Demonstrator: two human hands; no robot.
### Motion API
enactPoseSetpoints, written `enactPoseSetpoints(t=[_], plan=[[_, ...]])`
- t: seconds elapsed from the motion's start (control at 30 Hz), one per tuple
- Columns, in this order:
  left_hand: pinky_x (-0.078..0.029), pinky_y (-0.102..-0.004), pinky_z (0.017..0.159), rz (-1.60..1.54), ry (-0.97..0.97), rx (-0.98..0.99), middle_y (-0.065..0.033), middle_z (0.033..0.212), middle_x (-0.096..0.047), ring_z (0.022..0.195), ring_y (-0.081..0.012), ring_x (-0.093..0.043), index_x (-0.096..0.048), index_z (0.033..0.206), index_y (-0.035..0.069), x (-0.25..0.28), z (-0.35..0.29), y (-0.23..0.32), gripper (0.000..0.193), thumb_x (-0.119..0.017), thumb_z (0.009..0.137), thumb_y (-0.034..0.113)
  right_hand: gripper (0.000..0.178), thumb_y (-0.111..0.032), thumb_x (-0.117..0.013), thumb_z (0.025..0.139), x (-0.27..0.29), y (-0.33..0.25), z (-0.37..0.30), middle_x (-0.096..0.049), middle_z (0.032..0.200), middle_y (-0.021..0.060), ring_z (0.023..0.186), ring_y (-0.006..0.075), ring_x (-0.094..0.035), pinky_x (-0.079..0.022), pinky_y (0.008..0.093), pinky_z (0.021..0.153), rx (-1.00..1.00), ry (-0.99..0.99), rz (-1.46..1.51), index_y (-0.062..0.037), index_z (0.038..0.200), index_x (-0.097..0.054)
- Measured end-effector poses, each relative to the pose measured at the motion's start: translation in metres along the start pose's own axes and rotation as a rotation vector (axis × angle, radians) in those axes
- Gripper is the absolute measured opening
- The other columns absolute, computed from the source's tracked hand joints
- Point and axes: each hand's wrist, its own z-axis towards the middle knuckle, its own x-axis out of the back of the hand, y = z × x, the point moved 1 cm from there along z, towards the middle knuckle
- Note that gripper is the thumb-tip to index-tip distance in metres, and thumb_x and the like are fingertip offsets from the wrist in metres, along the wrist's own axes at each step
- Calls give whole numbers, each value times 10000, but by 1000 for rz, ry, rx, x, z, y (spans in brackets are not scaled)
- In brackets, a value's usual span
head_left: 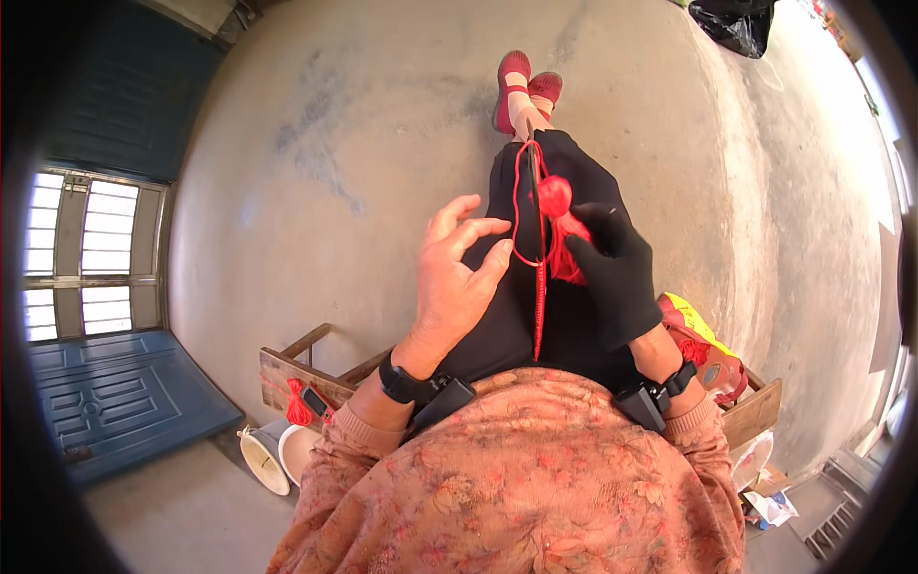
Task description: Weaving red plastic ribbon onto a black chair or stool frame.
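Observation:
I sit with a red tassel ornament [557,222] lying on my black-trousered lap. Its red cord [523,215] loops up toward my knees, and a red strand runs down my lap. My right hand [617,273] wears a black glove and grips the tassel's red fringe just under its round knot. My left hand [457,277] is bare, fingers spread and slightly curled, with the forefinger and thumb right beside the cord loop; whether they pinch it I cannot tell. Black bands sit on both wrists.
I sit on a wooden bench [292,368] with a red thread bundle [298,409] at its left end and a yellow-and-red bag [703,344] at its right. White buckets [273,459] stand below left. A blue door [115,392] lies left, a black bag [736,24] far ahead.

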Motion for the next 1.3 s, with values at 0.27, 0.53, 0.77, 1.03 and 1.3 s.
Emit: enactPoseSetpoints(t=[0.27,0.53,0.77,1.03,1.3], plan=[[-485,-336,959,-810,-177,514,-74,1230,-646,1092,-166,-621,-670,1173,25,-34,1,-17,288,-636,986,243,339,-70,-671,861,-11,-22,11,-701,1025,119,931,204,-691,-541,301,821,122,-215,-113,-39,1198,-647],[-533,-359,868,-915,-39,408,-51,1229,-662,1122,-133,-615,-650,1223,57,35,18,-12,301,-590,1004,254,449,-100,-717,819,18,-43,16,-685,1161,167,1056,210,-674,-527,345,893,144,-30,-156,-36,1253,-621],[-551,-250,670,-956,136,584,-69,1282,-644,1135,-147,-613,-593,1301,76,58,1,-9,338,-568,1018,259,479,-90,-745,793,20,-59,8,-685,1171,158,1090,262,-673,-519,354,914,81,-129,-35,-36,1252,-618],[-582,-326,636,-991,295,399,-179,1281,-636,1122,-246,-649,-582,1264,44,114,9,25,373,-477,1052,331,569,-131,-804,755,19,-69,1,-650,1216,161,1133,298,-646,-506,382,944,338,-117,-110,-71,1284,-603],[-490,-306,502,-1450,-296,159,-124,701,-538,567,-217,-519,-434,1126,-22,118,-32,89,478,-515,1036,441,543,-193,-845,683,-13,-93,10,-650,1150,118,1176,320,-572,-387,446,1081,860,-354,-548,-68,1172,-644]])
